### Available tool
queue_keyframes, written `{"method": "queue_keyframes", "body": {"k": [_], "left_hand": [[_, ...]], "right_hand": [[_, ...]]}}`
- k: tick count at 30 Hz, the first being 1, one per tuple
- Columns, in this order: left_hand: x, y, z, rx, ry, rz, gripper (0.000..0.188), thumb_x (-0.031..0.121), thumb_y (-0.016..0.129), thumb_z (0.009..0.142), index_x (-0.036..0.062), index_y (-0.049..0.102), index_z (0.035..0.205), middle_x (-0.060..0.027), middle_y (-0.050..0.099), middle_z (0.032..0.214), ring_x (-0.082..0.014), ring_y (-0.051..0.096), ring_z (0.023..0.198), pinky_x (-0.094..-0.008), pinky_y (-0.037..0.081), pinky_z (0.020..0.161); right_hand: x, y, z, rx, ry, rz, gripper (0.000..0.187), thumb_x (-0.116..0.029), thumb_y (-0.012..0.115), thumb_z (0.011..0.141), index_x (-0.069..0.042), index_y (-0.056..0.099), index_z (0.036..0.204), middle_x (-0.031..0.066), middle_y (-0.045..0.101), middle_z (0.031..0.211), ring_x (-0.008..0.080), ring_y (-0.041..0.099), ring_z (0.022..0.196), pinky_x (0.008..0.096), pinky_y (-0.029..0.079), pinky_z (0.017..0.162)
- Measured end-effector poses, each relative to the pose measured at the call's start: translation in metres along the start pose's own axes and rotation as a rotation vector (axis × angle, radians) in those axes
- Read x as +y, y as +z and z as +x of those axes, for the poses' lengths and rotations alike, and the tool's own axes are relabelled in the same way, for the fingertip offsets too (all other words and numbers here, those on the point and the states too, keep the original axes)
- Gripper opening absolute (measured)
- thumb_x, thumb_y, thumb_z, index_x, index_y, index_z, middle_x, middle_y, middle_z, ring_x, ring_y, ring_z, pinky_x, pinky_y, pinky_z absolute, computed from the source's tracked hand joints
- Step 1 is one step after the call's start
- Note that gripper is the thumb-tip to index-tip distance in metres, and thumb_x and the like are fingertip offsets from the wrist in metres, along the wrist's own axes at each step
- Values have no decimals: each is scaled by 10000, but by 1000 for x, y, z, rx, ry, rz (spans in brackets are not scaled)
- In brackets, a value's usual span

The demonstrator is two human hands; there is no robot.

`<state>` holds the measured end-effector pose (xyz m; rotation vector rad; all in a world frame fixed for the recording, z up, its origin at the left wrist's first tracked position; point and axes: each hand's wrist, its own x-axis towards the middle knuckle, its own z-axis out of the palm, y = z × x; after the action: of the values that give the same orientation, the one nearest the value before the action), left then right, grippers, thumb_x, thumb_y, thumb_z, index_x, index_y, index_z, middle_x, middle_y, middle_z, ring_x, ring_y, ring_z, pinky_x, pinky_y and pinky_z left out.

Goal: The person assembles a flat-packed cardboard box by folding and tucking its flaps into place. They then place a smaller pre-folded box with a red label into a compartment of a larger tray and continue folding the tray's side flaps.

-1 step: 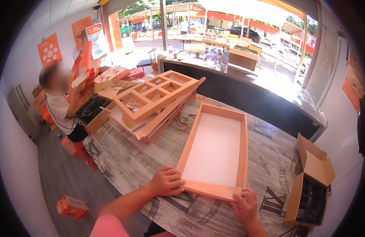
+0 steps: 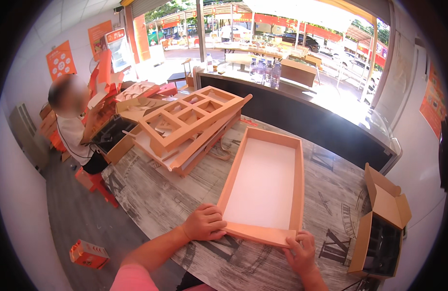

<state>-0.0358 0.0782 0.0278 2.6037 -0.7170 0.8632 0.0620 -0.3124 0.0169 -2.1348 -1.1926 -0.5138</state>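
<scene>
A long, shallow orange cardboard tray [image 2: 297, 174] with a white inside lies on the table, its short end toward me. My left hand [image 2: 204, 222] rests curled on its near left corner, fingers pressing the outer wall. At the near right corner, my right hand [image 2: 301, 252] grips the front wall, fingertips on the edge. Both hands hold the tray's near end flat on the patterned tabletop [image 2: 156, 203].
A pile of orange divider grids and flat cardboard pieces [image 2: 190, 121] covers the far left of the table. An open brown carton [image 2: 381, 228] stands at the right. A person [image 2: 71, 126] sits at the left by more boxes. A small orange box [image 2: 88, 253] lies on the floor. A dark counter [image 2: 301, 116] runs behind.
</scene>
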Motion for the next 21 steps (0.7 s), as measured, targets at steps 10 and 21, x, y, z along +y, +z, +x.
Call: {"method": "queue_keyframes", "body": {"k": [10, 21], "left_hand": [[3, -4, 5, -79, -25, -20, 166, 255, 787, 837, 146, 692, 919, -2, 677, 905, -215, 689, 974, -418, 513, 1053], [70, 33, 51, -390, -176, 15, 362, 368, 774, 909, 64, 596, 996, -107, 622, 950, -306, 640, 930, -420, 524, 815]], "right_hand": [[-1, -9, 7, -137, -43, -162, 388, -225, 869, 802, -104, 744, 1148, 90, 676, 1145, 379, 561, 1323, 595, 423, 1155], [-53, 18, 50, -489, 76, -254, 228, -224, 760, 912, -91, 672, 1076, 105, 668, 1032, 306, 643, 1045, 456, 503, 1007]]}}
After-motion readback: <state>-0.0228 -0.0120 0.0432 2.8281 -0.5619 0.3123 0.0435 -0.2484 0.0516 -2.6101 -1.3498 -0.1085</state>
